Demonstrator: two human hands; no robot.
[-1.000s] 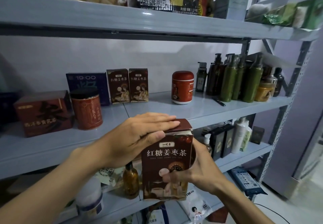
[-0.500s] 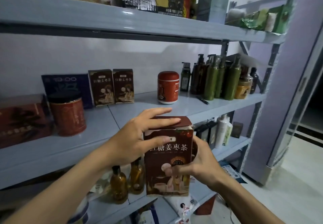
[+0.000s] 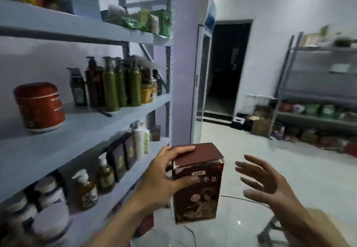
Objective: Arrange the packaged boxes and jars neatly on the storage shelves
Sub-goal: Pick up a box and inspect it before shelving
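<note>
- The carton (image 3: 199, 202) has its printed title partly covered by a thumb. Only the last characters show, and its back and far side are out of sight.
- Left of the carton, motion blur smears the grey metal shelf rack (image 3: 92, 123), and the frame edge cuts off the rack's left part.
- The white-lidded jars (image 3: 48, 190) low to the carton's left are too soft to read.
- Far right of the carton, a second rack (image 3: 316, 92) holds goods too blurred to name.
- Behind the carton, a doorway (image 3: 226, 69) is dark inside.
- The left hand (image 3: 162, 175) grips the carton from its left, with the fingers laid over the top flap and the thumb across the front face.
- The right hand (image 3: 270, 185) is to the carton's right and apart from it, with the fingers spread and gently curved, holding nothing.
- The carton is held upright in the air, off the rack, just past the rack's right end.
- It is a tall brown cardboard box, and a pale edge shows under its matte maroon flap.
- Up and left of the carton stands a squat, rounded red jar (image 3: 39, 107).
- Glossy green and brown pump bottles (image 3: 116, 86) stand nearer the carton than the jar does.
- Low to the carton's left are amber bottles (image 3: 86, 190) with pale caps.
- Under the carton lie shiny pale floor tiles (image 3: 251, 150) crossed by a thin dark cable (image 3: 241, 198).
</note>
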